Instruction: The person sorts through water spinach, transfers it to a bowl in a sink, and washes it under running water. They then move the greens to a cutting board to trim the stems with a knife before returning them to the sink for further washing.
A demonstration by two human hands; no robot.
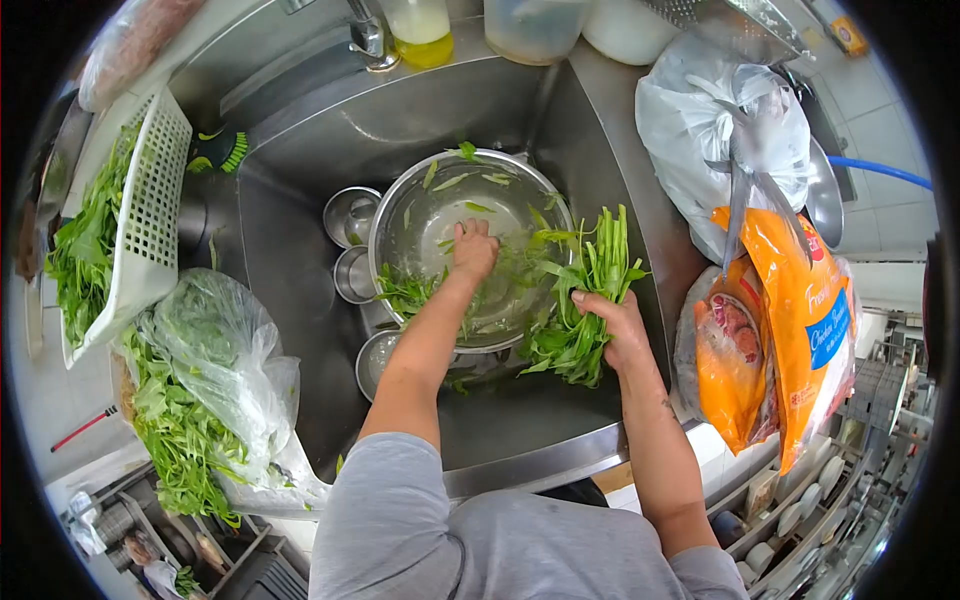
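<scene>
A large steel bowl (pixel 435 180) of water and loose green leaves stands in the sink (pixel 300 260). My left hand (pixel 472 250) reaches into the bowl, fingers curled among the wet greens; whether it grips any is unclear. My right hand (pixel 612 325) holds a bunch of leafy green stalks (pixel 590 290) over the bowl's right rim, leaf ends hanging toward the sink floor.
Three small steel cups (pixel 352 215) sit left of the bowl. A white basket of greens (pixel 140 230) and a plastic bag of greens (pixel 215 350) lie at left. White and orange bags (pixel 790 320) crowd the right counter. Faucet (pixel 368 40) and bottles at the back.
</scene>
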